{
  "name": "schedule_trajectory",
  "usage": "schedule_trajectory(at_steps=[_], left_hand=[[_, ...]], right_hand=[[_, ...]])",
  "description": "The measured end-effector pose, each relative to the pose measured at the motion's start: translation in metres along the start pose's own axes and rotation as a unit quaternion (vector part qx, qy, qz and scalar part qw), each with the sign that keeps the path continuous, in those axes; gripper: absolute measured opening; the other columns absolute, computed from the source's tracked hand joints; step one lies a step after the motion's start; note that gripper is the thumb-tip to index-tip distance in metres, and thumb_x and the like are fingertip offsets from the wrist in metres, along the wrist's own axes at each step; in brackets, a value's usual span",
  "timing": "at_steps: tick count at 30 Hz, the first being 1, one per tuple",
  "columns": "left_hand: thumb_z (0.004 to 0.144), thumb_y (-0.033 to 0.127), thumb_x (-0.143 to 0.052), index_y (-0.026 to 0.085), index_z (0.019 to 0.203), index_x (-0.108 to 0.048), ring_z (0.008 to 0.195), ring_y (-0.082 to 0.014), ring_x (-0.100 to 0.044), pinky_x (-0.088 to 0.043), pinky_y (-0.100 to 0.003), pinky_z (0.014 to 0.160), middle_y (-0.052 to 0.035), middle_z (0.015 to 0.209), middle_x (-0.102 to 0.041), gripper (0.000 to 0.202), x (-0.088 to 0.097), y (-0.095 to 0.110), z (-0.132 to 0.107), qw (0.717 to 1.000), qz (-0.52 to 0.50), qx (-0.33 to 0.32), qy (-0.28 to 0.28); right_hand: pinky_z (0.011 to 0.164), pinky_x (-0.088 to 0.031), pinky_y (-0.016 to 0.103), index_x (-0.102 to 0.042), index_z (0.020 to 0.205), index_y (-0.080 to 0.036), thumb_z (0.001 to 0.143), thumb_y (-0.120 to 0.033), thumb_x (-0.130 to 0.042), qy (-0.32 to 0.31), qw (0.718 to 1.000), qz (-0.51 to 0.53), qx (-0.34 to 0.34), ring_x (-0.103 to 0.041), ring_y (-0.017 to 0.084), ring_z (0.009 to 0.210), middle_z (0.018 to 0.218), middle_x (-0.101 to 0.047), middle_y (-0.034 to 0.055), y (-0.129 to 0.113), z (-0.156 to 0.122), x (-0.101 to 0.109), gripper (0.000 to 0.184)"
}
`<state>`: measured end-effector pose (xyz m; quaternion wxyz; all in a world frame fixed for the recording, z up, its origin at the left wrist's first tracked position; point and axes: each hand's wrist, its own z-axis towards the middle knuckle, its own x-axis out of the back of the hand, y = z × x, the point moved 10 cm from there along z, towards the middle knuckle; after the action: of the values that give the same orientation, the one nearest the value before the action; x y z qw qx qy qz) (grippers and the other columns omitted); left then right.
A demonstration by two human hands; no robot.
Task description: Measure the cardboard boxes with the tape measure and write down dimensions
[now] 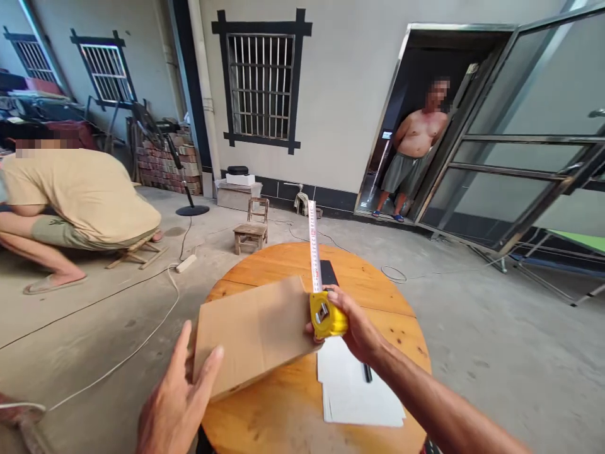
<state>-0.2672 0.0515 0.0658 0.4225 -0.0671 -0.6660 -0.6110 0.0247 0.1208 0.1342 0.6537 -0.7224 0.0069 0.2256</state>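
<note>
My right hand (355,326) is closed around a yellow tape measure (326,317), whose white blade (313,246) sticks out far away from me, past the table's far edge. A brown cardboard box (253,332) lies on the round wooden table (283,403). My left hand (177,397) rests on the box's near left corner with thumb and fingers spread. The tape measure's case sits at the box's right edge.
White paper sheets (357,394) with a black pen (367,372) lie right of the box; a black object (328,273) lies behind it. A person crouches at left (80,195); another stands in the doorway (416,151). Small wooden chair (251,226), cables on the concrete floor.
</note>
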Motion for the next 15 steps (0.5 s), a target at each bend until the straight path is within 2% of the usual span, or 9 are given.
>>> schedule_trajectory(at_steps=[3,6,8,11,13,15], left_hand=[[0.086,0.067,-0.042,0.027,0.148,-0.037,0.101,-0.0339,-0.069,-0.054,-0.047,0.083,-0.0103,0.119,-0.069,0.074,-0.002,0.006,-0.005,1.0,0.003,-0.007,-0.031],[0.089,0.063,-0.041,0.019,0.142,-0.046,0.121,-0.0343,-0.058,-0.049,-0.048,0.096,-0.0144,0.134,-0.06,0.07,-0.001,0.021,-0.014,0.997,-0.009,-0.08,-0.001],[0.09,0.057,-0.044,0.016,0.141,-0.047,0.13,-0.0314,-0.051,-0.046,-0.046,0.104,-0.0152,0.14,-0.053,0.066,0.003,0.031,-0.023,0.988,-0.028,-0.148,0.035],[0.088,0.05,-0.054,0.02,0.138,-0.05,0.133,-0.0286,-0.048,-0.045,-0.042,0.106,-0.0121,0.147,-0.045,0.058,0.003,0.034,-0.036,0.977,-0.027,-0.205,0.059],[0.087,0.047,-0.059,0.023,0.135,-0.054,0.13,-0.0281,-0.051,-0.047,-0.041,0.104,-0.0104,0.148,-0.044,0.053,-0.001,0.032,-0.041,0.973,-0.027,-0.221,0.06],[0.087,0.044,-0.06,0.023,0.131,-0.058,0.127,-0.0276,-0.054,-0.048,-0.04,0.104,-0.0099,0.144,-0.049,0.049,-0.004,0.031,-0.043,0.971,-0.038,-0.226,0.07]], right_hand=[[0.047,-0.052,0.028,-0.052,0.1,-0.019,0.075,-0.05,-0.068,0.017,1.0,-0.022,-0.01,-0.072,0.026,0.065,0.076,-0.063,0.0012,-0.003,0.009,-0.002,0.043],[0.05,-0.054,0.029,-0.054,0.101,-0.019,0.077,-0.048,-0.07,0.017,0.999,-0.028,-0.027,-0.073,0.025,0.069,0.082,-0.065,0.0027,0.0,0.003,-0.004,0.041],[0.052,-0.056,0.031,-0.056,0.103,-0.019,0.079,-0.049,-0.07,-0.007,0.998,-0.021,-0.063,-0.072,0.025,0.071,0.097,-0.067,0.007,0.008,-0.014,-0.009,0.041],[0.051,-0.056,0.032,-0.059,0.106,-0.02,0.081,-0.056,-0.065,-0.044,0.985,-0.006,-0.168,-0.072,0.026,0.072,0.117,-0.065,0.0118,0.033,-0.054,-0.017,0.045],[0.056,-0.055,0.032,-0.06,0.113,-0.021,0.082,-0.062,-0.059,-0.049,0.969,-0.001,-0.243,-0.072,0.024,0.073,0.113,-0.066,0.0104,0.057,-0.082,-0.02,0.051],[0.063,-0.054,0.029,-0.066,0.108,-0.017,0.08,-0.068,-0.058,-0.047,0.958,-0.035,-0.28,-0.07,0.022,0.074,0.096,-0.07,0.0093,0.074,-0.101,-0.022,0.059]])
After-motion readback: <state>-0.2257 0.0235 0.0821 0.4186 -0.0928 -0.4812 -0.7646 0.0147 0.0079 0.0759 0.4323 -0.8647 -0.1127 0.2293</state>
